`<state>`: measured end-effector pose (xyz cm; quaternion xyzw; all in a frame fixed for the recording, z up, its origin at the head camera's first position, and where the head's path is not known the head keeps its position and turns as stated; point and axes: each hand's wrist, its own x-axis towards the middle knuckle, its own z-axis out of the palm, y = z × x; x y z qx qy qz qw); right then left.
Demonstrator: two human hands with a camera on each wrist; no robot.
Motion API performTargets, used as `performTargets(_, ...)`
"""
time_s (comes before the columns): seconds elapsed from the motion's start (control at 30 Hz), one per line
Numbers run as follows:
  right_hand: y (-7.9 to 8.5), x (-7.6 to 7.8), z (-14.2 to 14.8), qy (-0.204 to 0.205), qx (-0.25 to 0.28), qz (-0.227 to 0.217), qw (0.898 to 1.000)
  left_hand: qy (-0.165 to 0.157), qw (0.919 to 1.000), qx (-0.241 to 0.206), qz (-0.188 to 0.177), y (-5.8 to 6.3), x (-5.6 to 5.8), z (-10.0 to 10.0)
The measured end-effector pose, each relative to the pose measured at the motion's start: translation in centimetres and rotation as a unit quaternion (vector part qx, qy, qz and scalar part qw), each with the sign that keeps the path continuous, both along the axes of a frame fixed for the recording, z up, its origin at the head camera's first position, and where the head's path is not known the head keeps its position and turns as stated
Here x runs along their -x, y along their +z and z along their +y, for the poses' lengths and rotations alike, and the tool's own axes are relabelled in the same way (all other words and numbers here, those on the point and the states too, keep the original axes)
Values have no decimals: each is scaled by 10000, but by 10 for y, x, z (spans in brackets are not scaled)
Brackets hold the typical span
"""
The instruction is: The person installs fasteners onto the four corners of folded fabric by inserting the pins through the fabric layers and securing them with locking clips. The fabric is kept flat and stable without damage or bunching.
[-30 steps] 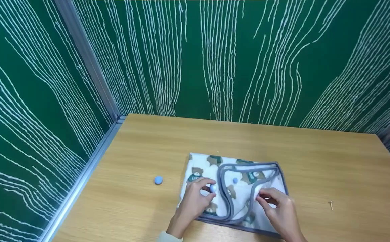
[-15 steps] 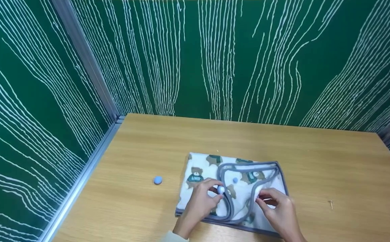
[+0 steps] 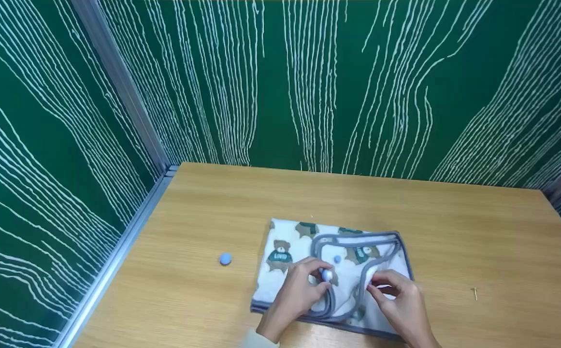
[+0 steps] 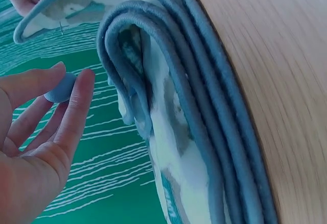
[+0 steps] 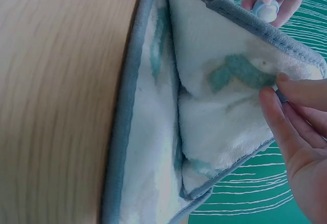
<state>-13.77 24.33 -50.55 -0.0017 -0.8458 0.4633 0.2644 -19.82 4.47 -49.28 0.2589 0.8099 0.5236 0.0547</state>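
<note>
Left hand (image 3: pixel 300 287): grip pinched on blue button (image 3: pixel 327 275), over folded blanket (image 3: pixel 345 285). Right hand (image 3: pixel 401 299): grip clamped at blanket's flap (image 5: pixel 225 117).

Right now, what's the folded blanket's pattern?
Folded blanket: brown bears, some in green tops, on white; clearest in the head view.

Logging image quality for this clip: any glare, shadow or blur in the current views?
Head: faint shadow on the table left of the blanket, item at right too small to identify; left wrist: cool cast, table pale at upper right, left hand readable; right wrist: cool cast, print soft-edged.
</note>
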Motion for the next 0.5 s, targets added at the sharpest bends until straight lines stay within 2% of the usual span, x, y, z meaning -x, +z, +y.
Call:
performTargets(0.07, 0, 0, 0, 27, 54, 26, 10000, -38, 10000, -25, 37, 0, 0, 2)
performTargets(0.2, 15, -5, -8, -25, 19, -4, 10000, -118, 9999, -33, 5, -1, 1, 7)
performTargets(0.27, 16, -5, -9, -31, -13, -39, 10000, -135, 9999, -5, 13, -2, 1, 9)
performTargets(0.43, 0, -1, 0, 40, -26, -26, 10000, -179, 9996, 55, 194, -2, 0, 17)
performTargets(0.5, -1, -1, 1, 30, -24, -38, 10000, -201, 9995, 57, 233, -3, 0, 19)
